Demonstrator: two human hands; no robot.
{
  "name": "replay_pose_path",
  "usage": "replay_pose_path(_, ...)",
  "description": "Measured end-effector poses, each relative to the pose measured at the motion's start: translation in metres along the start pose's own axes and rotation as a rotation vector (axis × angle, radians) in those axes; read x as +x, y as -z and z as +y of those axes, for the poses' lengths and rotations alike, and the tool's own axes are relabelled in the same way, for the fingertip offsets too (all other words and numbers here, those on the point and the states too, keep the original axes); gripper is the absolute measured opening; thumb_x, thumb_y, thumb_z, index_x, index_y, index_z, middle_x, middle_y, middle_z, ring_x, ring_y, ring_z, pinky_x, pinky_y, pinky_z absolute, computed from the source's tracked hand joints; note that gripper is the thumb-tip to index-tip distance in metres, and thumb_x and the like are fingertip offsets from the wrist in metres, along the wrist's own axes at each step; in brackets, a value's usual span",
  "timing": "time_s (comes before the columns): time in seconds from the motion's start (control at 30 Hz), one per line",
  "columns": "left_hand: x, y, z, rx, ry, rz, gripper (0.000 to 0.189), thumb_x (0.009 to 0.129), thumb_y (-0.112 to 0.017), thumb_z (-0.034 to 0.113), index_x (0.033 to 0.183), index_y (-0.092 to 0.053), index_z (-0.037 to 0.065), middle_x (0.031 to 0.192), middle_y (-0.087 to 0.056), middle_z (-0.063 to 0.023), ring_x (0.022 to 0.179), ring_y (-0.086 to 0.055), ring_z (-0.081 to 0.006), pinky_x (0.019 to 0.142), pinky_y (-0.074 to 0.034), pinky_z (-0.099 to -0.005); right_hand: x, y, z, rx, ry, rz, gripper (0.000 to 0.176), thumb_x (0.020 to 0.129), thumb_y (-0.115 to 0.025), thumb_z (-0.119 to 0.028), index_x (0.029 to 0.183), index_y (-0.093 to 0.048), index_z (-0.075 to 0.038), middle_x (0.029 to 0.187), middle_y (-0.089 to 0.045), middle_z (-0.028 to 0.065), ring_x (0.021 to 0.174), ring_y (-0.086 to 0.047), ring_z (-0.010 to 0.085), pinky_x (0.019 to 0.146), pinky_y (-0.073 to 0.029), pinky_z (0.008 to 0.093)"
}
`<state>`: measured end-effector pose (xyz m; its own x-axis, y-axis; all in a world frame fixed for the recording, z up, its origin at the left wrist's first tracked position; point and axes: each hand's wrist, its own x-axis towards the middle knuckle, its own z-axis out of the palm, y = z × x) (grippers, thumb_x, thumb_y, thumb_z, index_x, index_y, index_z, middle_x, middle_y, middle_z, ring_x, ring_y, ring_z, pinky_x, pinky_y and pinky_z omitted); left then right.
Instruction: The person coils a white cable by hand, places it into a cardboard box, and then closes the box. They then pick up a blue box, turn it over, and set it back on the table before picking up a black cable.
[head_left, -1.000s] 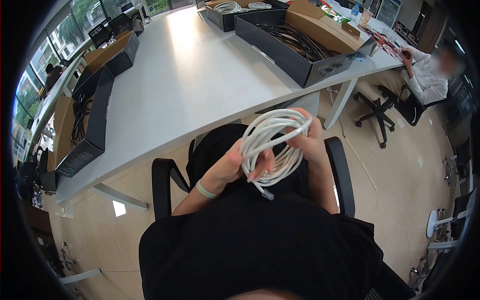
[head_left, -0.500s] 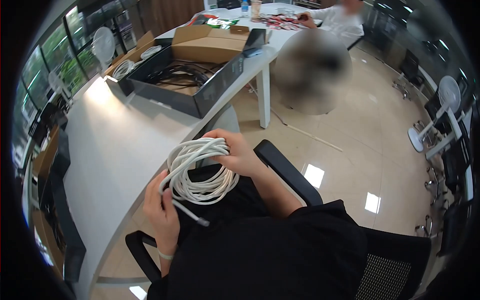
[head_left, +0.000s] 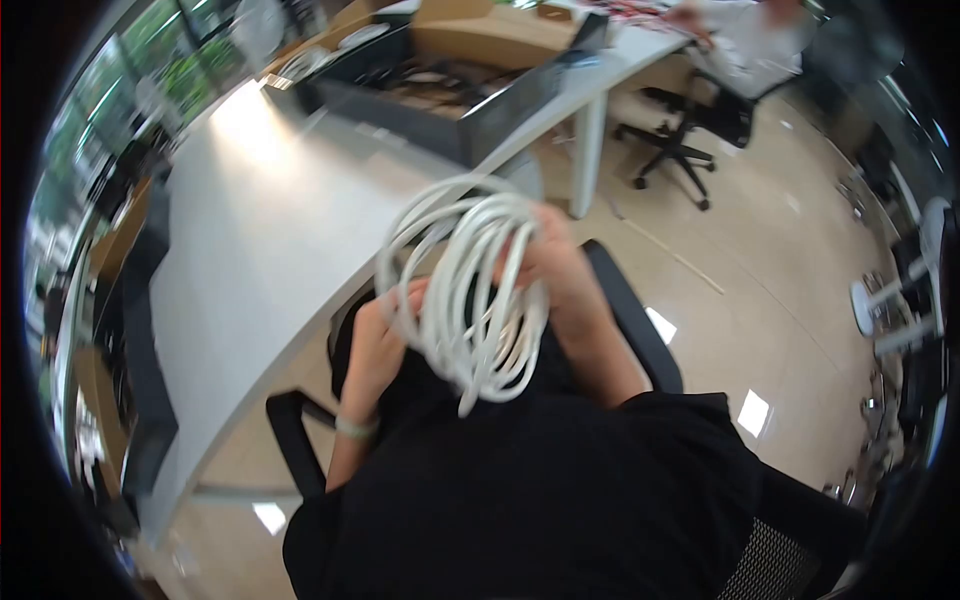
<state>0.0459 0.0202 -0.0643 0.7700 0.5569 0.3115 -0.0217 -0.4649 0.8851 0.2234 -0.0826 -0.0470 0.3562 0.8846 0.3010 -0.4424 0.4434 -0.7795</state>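
Note:
A coiled white cable point(head_left: 470, 290) hangs in front of my lap, its loops tilted and smeared by motion. My right hand point(head_left: 550, 260) is closed around the coil's right side. On the left, my left hand point(head_left: 385, 330) grips the lower left loops, with its fingertips partly hidden behind the cable. One short stretch of cable points down at the bottom of the coil.
A curved white table point(head_left: 250, 240) lies to the left, bearing a large open box point(head_left: 400, 115) with dark cables inside. Black armrests point(head_left: 635, 320) flank me. Farther right, a person in a white shirt point(head_left: 750, 45) sits on a wheeled chair point(head_left: 690, 135).
The coil has been raised and turned, with both hands shifting up and right in view. The loose cable end has swung from the left hand side. My head view has also tilted down.

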Motion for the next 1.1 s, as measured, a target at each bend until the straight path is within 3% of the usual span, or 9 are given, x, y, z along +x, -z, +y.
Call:
replay_pose_path(0.23,0.0,0.001,0.007,-0.136,0.151,-0.078,0.017,0.085,-0.044,0.004,0.094,-0.058,-0.001,0.07,-0.055,-0.0014,0.061,-0.041,-0.0027,0.053,-0.033,-0.0186,0.005,0.0,0.005,0.006,0.146,0.061,0.017,0.079,-0.059,-0.005,0.095,-0.055,0.001,0.06,-0.046,-0.0008,0.041,-0.035,0.0038,0.038,-0.027,0.0185)
replay_pose_path(0.3,-0.001,0.002,0.009,-0.175,0.15,-0.069,0.025,0.086,-0.046,0.01,0.108,-0.054,-0.001,0.075,-0.054,0.0022,0.068,-0.047,-0.0022,0.059,-0.038,-0.0167,0.005,0.0,0.004,-0.014,0.141,0.06,0.017,0.079,-0.059,-0.005,0.095,-0.055,0.001,0.06,-0.046,-0.0008,0.041,-0.035,0.0038,0.038,-0.027,0.0184)
replay_pose_path(0.43,0.002,-0.001,0.014,-0.289,0.001,0.14,0.026,0.086,-0.041,0.003,0.11,-0.052,-0.001,0.078,-0.058,-0.0036,0.071,-0.051,-0.0064,0.065,-0.042,-0.0181,-0.001,-0.007,-0.001,-0.131,0.064,0.02,0.017,0.079,-0.059,-0.005,0.095,-0.055,0.001,0.061,-0.047,-0.001,0.042,-0.036,0.0039,0.038,-0.028,0.0185)
replay_pose_path(0.57,0.006,-0.001,0.012,-0.416,-0.057,0.223,0.031,0.089,-0.045,0.009,0.117,-0.047,-0.002,0.087,-0.06,-0.0066,0.075,-0.053,-0.0072,0.069,-0.043,-0.019,-0.001,-0.017,0.01,-0.215,0.011,0.027,0.019,0.078,-0.059,-0.004,0.096,-0.055,0.002,0.063,-0.049,-0.0017,0.044,-0.035,0.0019,0.038,-0.026,0.0176)
replay_pose_path(0.7,0.006,0.0,0.001,-0.897,0.13,0.206,0.031,0.088,-0.047,0.016,0.113,-0.05,-0.003,0.092,-0.06,-0.0089,0.079,-0.056,-0.0087,0.07,-0.046,-0.0204,0.001,-0.019,0.018,-0.333,0.029,0.087,0.018,0.078,-0.059,-0.003,0.095,-0.056,0.001,0.066,-0.051,-0.002,0.046,-0.035,0.0006,0.038,-0.026,0.0163)
replay_pose_path(0.9,0.006,-0.006,-0.003,-0.929,0.029,0.288,0.023,0.088,-0.048,0.017,0.097,-0.058,-0.001,0.09,-0.061,-0.0099,0.076,-0.058,-0.0095,0.063,-0.049,-0.02,0.001,-0.018,0.011,-0.519,0.017,-0.015,0.017,0.077,-0.06,-0.003,0.093,-0.057,0.0,0.071,-0.054,-0.0015,0.059,-0.044,0.0015,0.05,-0.034,0.0154)
replay_pose_path(0.97,0.011,-0.011,0.003,-0.889,0.002,0.534,0.023,0.088,-0.048,0.018,0.095,-0.058,-0.001,0.09,-0.06,-0.0101,0.075,-0.059,-0.01,0.062,-0.05,-0.0209,0.0,-0.017,0.011,-0.474,-0.055,-0.074,0.017,0.076,-0.06,-0.002,0.092,-0.057,0.001,0.075,-0.056,-0.0008,0.066,-0.046,0.0026,0.057,-0.037,0.0166)
replay_pose_path(1.03,0.005,-0.003,0.003,-0.862,-0.033,0.354,0.026,0.088,-0.047,0.019,0.103,-0.054,-0.001,0.093,-0.059,-0.0109,0.081,-0.059,-0.0114,0.067,-0.051,-0.0224,-0.001,-0.021,0.017,-0.494,0.014,-0.004,0.017,0.075,-0.06,-0.001,0.092,-0.057,0.001,0.076,-0.057,0.0003,0.068,-0.049,0.0043,0.06,-0.039,0.0181)
replay_pose_path(1.1,0.001,-0.002,0.0,-1.033,0.205,0.191,0.032,0.089,-0.045,0.022,0.111,-0.048,-0.001,0.096,-0.058,-0.0109,0.083,-0.059,-0.0127,0.071,-0.051,-0.024,0.001,-0.022,0.017,-0.52,0.048,0.024,0.018,0.074,-0.06,0.001,0.091,-0.057,0.002,0.077,-0.058,0.0016,0.07,-0.05,0.006,0.063,-0.04,0.0198)
